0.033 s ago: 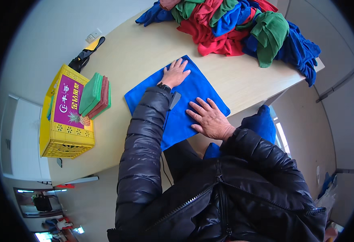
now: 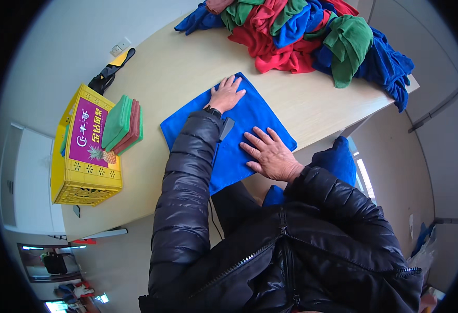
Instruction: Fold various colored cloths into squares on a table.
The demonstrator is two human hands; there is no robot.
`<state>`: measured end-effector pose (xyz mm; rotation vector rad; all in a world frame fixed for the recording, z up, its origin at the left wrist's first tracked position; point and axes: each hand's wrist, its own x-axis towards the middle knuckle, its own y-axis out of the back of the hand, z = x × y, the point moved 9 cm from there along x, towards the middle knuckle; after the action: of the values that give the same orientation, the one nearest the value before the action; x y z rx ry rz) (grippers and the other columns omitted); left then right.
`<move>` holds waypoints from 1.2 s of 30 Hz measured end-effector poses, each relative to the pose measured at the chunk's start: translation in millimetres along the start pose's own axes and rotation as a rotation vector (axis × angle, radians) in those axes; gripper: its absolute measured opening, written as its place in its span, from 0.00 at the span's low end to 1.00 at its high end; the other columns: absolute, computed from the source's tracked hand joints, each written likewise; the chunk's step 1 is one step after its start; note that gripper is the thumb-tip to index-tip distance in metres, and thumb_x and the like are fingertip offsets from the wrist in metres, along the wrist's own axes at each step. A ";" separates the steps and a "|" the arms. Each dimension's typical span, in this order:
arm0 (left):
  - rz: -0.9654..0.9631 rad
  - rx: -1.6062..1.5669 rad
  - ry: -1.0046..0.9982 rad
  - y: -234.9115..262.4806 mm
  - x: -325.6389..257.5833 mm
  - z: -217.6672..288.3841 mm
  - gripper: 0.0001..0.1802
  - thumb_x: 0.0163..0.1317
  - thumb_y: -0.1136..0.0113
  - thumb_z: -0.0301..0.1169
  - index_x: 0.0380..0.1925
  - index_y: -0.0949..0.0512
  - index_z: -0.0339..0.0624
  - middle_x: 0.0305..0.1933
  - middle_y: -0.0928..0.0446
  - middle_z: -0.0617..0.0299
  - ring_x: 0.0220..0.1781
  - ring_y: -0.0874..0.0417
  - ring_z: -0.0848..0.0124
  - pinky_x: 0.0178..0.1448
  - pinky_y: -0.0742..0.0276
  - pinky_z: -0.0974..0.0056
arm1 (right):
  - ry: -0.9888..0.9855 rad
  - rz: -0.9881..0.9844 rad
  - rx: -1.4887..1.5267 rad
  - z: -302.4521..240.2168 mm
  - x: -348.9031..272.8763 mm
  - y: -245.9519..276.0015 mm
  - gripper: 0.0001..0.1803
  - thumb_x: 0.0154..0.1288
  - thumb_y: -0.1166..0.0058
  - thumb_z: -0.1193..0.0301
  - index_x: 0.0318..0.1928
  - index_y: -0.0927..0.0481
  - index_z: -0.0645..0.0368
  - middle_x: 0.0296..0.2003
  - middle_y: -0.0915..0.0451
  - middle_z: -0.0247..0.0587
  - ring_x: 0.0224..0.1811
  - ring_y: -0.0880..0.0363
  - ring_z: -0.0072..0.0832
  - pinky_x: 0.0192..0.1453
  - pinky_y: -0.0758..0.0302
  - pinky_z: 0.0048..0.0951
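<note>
A blue cloth [image 2: 239, 133] lies spread flat on the table, turned so that one corner points away from me. My left hand [image 2: 227, 95] rests open near its far corner, fingers spread. Closer to me, my right hand [image 2: 272, 155] lies flat on the cloth's right part, also with fingers apart. Neither hand grips anything. Part of the cloth is hidden under my left sleeve, and its near corner reaches past the table's front edge toward my lap.
A heap of crumpled red, green and blue cloths [image 2: 291, 39] covers the table's far right. At left stands a yellow crate [image 2: 85, 190] with a purple panel, beside a stack of folded green and brownish-red cloths [image 2: 118, 125]. More blue cloth [image 2: 338, 161] hangs below the right edge.
</note>
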<state>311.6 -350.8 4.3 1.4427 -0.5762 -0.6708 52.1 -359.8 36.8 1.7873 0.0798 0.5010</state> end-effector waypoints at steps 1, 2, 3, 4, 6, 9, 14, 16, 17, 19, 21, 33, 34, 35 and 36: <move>0.000 -0.025 0.038 4.1 6.3 -5.1 0.37 0.74 0.58 0.58 0.78 0.45 0.56 0.83 0.50 0.54 0.83 0.50 0.50 0.76 0.49 0.30 | 0.005 0.007 0.002 -2.0 1.1 1.2 0.32 0.75 0.59 0.45 0.72 0.31 0.46 0.74 0.38 0.44 0.79 0.46 0.45 0.81 0.53 0.56; -0.002 -0.052 0.073 5.5 11.4 -7.8 0.37 0.74 0.58 0.59 0.78 0.46 0.57 0.83 0.51 0.54 0.83 0.51 0.50 0.75 0.50 0.28 | 0.009 0.012 0.003 -1.6 1.0 1.6 0.32 0.75 0.58 0.45 0.72 0.31 0.46 0.74 0.37 0.44 0.79 0.46 0.45 0.80 0.53 0.56; 0.003 -0.051 0.073 6.5 12.7 -7.6 0.37 0.74 0.58 0.59 0.78 0.46 0.57 0.83 0.51 0.54 0.83 0.51 0.50 0.75 0.50 0.28 | 0.010 0.015 -0.001 -2.1 1.0 1.9 0.32 0.75 0.58 0.45 0.72 0.31 0.46 0.74 0.37 0.44 0.79 0.46 0.45 0.80 0.53 0.56; -0.003 -0.051 0.097 6.4 11.5 -10.4 0.38 0.74 0.58 0.59 0.78 0.45 0.57 0.83 0.52 0.55 0.83 0.51 0.50 0.75 0.50 0.27 | 0.011 0.010 0.008 -3.7 1.2 1.6 0.32 0.74 0.58 0.46 0.72 0.31 0.46 0.74 0.37 0.44 0.78 0.45 0.45 0.80 0.52 0.55; -0.017 -0.048 0.155 5.8 3.6 -18.6 0.38 0.73 0.57 0.59 0.78 0.45 0.59 0.84 0.53 0.56 0.83 0.52 0.49 0.75 0.50 0.27 | 0.022 0.002 0.031 -7.6 1.6 1.3 0.32 0.74 0.57 0.46 0.71 0.31 0.46 0.73 0.37 0.44 0.78 0.45 0.45 0.80 0.52 0.55; -0.030 -0.053 0.080 8.0 -13.5 5.4 0.38 0.73 0.56 0.59 0.78 0.45 0.58 0.84 0.53 0.54 0.83 0.52 0.48 0.75 0.51 0.27 | 0.012 0.014 0.023 -0.2 -1.6 2.5 0.32 0.73 0.56 0.46 0.71 0.30 0.46 0.73 0.36 0.44 0.78 0.44 0.45 0.80 0.52 0.55; -0.027 0.011 0.078 11.2 -96.9 -12.1 0.38 0.74 0.55 0.58 0.77 0.44 0.54 0.82 0.51 0.50 0.82 0.50 0.46 0.77 0.48 0.34 | 0.016 0.020 0.029 -0.6 -1.9 1.5 0.32 0.73 0.55 0.46 0.71 0.30 0.46 0.73 0.36 0.43 0.77 0.43 0.45 0.80 0.51 0.55; -0.025 0.013 0.093 11.6 -140.5 -31.6 0.38 0.74 0.54 0.56 0.77 0.44 0.53 0.82 0.50 0.49 0.81 0.49 0.45 0.77 0.47 0.36 | 0.018 0.020 0.025 0.4 -2.5 0.1 0.32 0.73 0.56 0.46 0.71 0.30 0.46 0.73 0.36 0.43 0.77 0.43 0.45 0.80 0.51 0.55; -0.011 0.020 0.100 12.7 -164.4 -41.7 0.37 0.74 0.53 0.55 0.77 0.44 0.52 0.81 0.49 0.47 0.81 0.48 0.44 0.77 0.46 0.39 | 0.016 0.028 0.012 0.4 -2.5 0.3 0.32 0.73 0.56 0.47 0.71 0.31 0.46 0.73 0.35 0.43 0.77 0.43 0.45 0.80 0.51 0.55; 0.010 0.026 0.102 14.2 -213.1 -56.0 0.36 0.74 0.52 0.52 0.77 0.43 0.50 0.81 0.48 0.47 0.81 0.48 0.44 0.78 0.45 0.41 | 0.030 0.031 0.008 -2.6 -2.1 -0.6 0.32 0.73 0.56 0.47 0.71 0.31 0.46 0.73 0.35 0.43 0.77 0.43 0.46 0.80 0.51 0.55; 0.036 0.029 0.100 13.0 -255.2 -63.3 0.35 0.75 0.51 0.50 0.76 0.43 0.49 0.81 0.48 0.47 0.81 0.47 0.44 0.78 0.45 0.44 | 0.023 0.039 -0.011 -2.4 -3.0 -1.6 0.31 0.74 0.56 0.47 0.71 0.31 0.46 0.73 0.35 0.43 0.77 0.43 0.46 0.80 0.51 0.55; 0.479 -0.200 0.253 46.1 -377.6 -15.6 0.21 0.63 0.35 0.31 0.56 0.21 0.39 0.65 0.25 0.50 0.64 0.25 0.49 0.70 0.31 0.52 | -0.019 -0.005 0.061 -10.3 3.2 0.0 0.28 0.74 0.50 0.53 0.68 0.27 0.50 0.71 0.33 0.42 0.77 0.41 0.44 0.80 0.49 0.53; 0.481 -0.220 0.252 45.6 -378.0 -10.4 0.22 0.62 0.34 0.31 0.56 0.21 0.39 0.64 0.25 0.50 0.64 0.25 0.49 0.70 0.31 0.51 | -0.043 -0.010 0.096 -8.2 4.3 -0.1 0.27 0.74 0.49 0.53 0.67 0.27 0.50 0.71 0.32 0.42 0.76 0.40 0.44 0.80 0.49 0.52; 0.482 -0.240 0.252 45.3 -378.4 -5.4 0.22 0.60 0.33 0.31 0.55 0.21 0.39 0.64 0.24 0.50 0.64 0.25 0.49 0.70 0.31 0.51 | -0.038 -0.014 0.094 -7.7 4.3 -1.7 0.27 0.74 0.49 0.53 0.67 0.27 0.50 0.71 0.32 0.42 0.76 0.40 0.44 0.80 0.49 0.52; 0.482 -0.259 0.251 45.4 -378.9 -0.7 0.22 0.59 0.32 0.31 0.54 0.21 0.39 0.63 0.24 0.50 0.64 0.25 0.50 0.70 0.31 0.51 | -0.035 0.000 0.080 -5.9 3.4 -2.7 0.27 0.74 0.50 0.54 0.68 0.27 0.51 0.71 0.32 0.42 0.76 0.40 0.44 0.80 0.49 0.52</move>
<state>52.3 -77.5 65.0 1.0682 -0.5869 -0.1700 53.6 -352.6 36.4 1.8739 0.0765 0.4721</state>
